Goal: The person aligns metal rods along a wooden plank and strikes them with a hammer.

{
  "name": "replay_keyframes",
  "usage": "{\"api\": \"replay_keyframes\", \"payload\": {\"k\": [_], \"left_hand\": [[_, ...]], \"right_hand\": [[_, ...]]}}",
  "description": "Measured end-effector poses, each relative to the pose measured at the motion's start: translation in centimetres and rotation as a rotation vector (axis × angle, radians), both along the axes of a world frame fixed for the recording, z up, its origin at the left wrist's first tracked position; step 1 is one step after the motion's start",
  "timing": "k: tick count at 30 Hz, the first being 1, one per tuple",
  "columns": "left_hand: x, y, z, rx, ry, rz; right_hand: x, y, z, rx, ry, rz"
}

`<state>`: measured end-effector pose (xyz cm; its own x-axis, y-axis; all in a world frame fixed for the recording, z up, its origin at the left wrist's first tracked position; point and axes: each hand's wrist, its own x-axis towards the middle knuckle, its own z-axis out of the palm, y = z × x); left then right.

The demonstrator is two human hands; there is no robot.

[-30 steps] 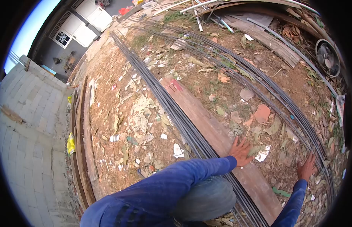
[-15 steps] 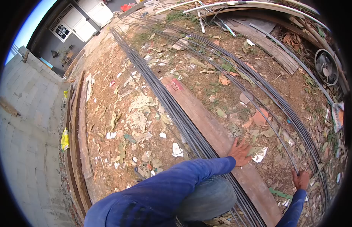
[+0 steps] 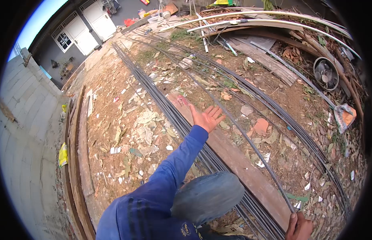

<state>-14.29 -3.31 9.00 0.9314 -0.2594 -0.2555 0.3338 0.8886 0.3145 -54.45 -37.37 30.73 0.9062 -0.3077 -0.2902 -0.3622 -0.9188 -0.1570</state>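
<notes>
My left hand is raised over the wooden plank, palm up with its fingers spread, beside a long thin steel bar. At the lower right, my right hand is closed round the near end of that bar. The bar runs away from me toward the back, apart from the curved bundle of bars on the right. Along the plank's left side lies a thick bundle of straight bars, with my knee above its near part.
A block wall and long timbers line the left. Scrap boards, pale pipes and a round metal container lie at the upper right. Leaves and broken tile pieces cover the ground.
My left hand has lifted off the plank and moved forward, opening palm up. My right hand has taken hold of one bar and drawn it away from the curved bundle toward the plank.
</notes>
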Motion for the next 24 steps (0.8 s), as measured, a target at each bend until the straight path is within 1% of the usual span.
{"api": "replay_keyframes", "payload": {"k": [1,2,4,5,6,7,10,11,14,15,17,18,19,21,23,24], "left_hand": [[0.7,0.6,1.7,-0.006,-0.017,0.013],[1.6,0.9,2.5,0.048,-0.017,0.033],[3.1,0.7,3.0,0.156,0.0,0.069],[4.8,1.3,1.5,0.188,0.05,0.04],[6.9,2.7,-1.8,0.221,0.105,0.015],[7.8,3.5,-3.6,0.254,0.158,-0.007],[6.1,2.5,-3.5,0.557,0.308,0.091],[6.6,2.3,-3.8,0.628,0.336,0.138],[6.3,1.0,-2.5,0.881,0.217,0.182],[6.1,0.4,-1.4,0.825,0.23,0.209],[5.7,0.1,0.5,0.803,0.209,0.222],[5.7,0.1,1.2,0.784,0.194,0.23],[5.5,0.1,1.5,0.685,0.184,0.283],[5.8,0.8,1.0,0.571,0.192,0.263],[5.5,2.4,-0.7,0.486,0.183,0.211],[5.9,3.0,-1.6,0.452,0.179,0.182]], "right_hand": [[-0.6,0.1,-0.8,0.043,-0.014,-0.007],[-1.3,0.2,-1.8,0.085,-0.02,-0.016],[-2.5,0.0,-4.6,0.17,-0.037,0.032],[-3.0,0.3,-5.9,0.194,-0.05,0.045],[-3.4,0.5,-7.1,0.221,-0.06,0.06],[-3.5,0.3,-8.3,0.253,-0.024,0.084],[-4.5,0.0,-11.8,0.241,-0.042,0.123],[-5.0,-0.4,-12.7,0.296,-0.075,0.129],[-5.9,-0.2,-12.5,0.333,-0.225,0.15],[-5.8,0.0,-11.4,0.347,-0.189,0.113],[-5.5,0.5,-8.5,0.361,-0.127,0.036],[-5.5,0.6,-7.5,0.333,-0.119,0.049],[-5.5,0.8,-6.7,0.302,-0.115,0.057],[-5.5,1.2,-6.2,0.294,-0.129,0.052],[-5.7,2.0,-6.6,0.347,-0.16,0.022],[-5.9,2.3,-7.3,0.328,-0.176,0.015]]}}
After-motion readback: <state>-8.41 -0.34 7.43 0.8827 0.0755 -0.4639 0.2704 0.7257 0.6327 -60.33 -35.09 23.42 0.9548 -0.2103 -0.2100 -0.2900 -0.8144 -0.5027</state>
